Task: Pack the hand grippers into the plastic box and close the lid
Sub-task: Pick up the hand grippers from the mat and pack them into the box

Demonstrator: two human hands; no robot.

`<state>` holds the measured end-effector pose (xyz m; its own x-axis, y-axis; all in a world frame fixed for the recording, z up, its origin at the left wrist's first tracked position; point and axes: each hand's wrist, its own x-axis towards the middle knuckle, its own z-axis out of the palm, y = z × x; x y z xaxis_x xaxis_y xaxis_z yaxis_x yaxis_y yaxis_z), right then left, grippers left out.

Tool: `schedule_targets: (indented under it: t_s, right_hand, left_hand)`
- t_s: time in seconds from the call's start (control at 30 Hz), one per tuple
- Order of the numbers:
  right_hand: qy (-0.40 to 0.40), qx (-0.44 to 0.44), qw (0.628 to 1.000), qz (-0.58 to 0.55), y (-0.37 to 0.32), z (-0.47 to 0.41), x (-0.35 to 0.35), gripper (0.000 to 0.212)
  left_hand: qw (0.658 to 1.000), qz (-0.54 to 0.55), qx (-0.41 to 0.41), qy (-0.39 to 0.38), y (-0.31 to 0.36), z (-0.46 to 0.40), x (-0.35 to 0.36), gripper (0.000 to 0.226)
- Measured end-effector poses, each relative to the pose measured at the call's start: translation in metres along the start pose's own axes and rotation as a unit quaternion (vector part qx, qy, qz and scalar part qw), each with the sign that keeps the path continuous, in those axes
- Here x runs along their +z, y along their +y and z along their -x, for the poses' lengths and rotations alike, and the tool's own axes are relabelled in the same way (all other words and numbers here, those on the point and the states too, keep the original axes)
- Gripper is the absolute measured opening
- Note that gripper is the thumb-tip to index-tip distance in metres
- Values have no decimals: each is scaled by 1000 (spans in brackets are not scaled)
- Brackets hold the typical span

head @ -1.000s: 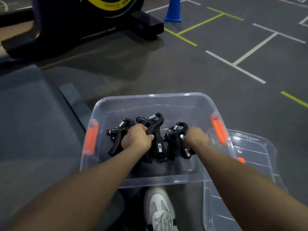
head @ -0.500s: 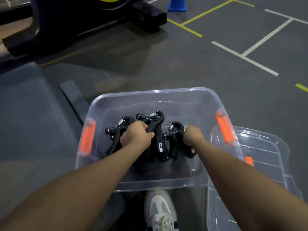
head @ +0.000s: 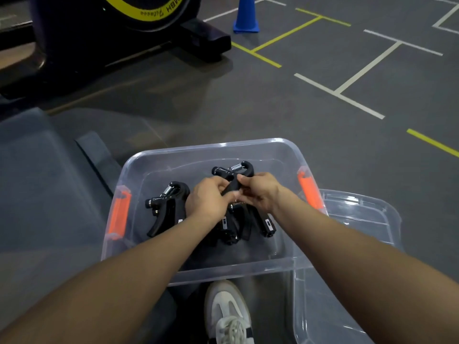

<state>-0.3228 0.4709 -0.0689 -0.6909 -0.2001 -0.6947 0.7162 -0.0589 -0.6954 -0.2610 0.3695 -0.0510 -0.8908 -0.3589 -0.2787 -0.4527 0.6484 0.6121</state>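
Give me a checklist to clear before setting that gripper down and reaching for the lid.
1. Held gripper secure: ok, left hand and right hand both pinch it above the box floor.
2. Box open to receive it: ok, no lid on.
3. Floor space free: ok, bare patch along the far wall.
4. Other grippers inside: ok, one at left and the middle pile lie within the walls; exact count cannot tell.
5. Lid in reach: ok, it lies right of the box, partly under its edge.
6. Orange latches undamaged: cannot tell.
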Motion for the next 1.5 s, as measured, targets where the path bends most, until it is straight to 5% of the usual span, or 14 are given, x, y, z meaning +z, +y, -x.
schedule_targets:
  t_s: [0.1, 0.27, 0.37, 0.63, 0.9, 1.0, 1.1, 1.5]
  right_hand:
    - [-25, -3, 999, 20, -6, 5, -15, 22]
    - [-67, -1, 998, 10, -12, 3, -37, 25]
    - [-57, -13, 997, 40, -12, -1, -41, 19]
    - [35, -60, 925, 374, -9, -1, -35, 8]
    - [84, -33, 781, 618, -3, 1, -37, 27]
    - [97, -21, 770, 630, 6, -14, -37, 18]
    - [119, -24, 766, 631, 17, -30, -37, 31]
    - [114, -25, 739, 663, 42, -55, -28, 31]
  left_hand:
    - [999, 33, 0, 38, -4, -9, -1, 20]
    - [993, 80, -28, -87, -9, -19, 1, 28]
    - [982, 149, -55, -98, -9, -22, 11, 32]
    - [975, 197, -88, -42, -7, -28, 49, 23]
    - [986, -122, 86, -73, -27, -23, 32, 34]
    - [968, -191, 112, -121, -43, -25, 24, 65]
    - [953, -219, 117, -171, -57, -28, 26, 83]
    - [945, -231, 127, -193, -63, -34, 31, 87]
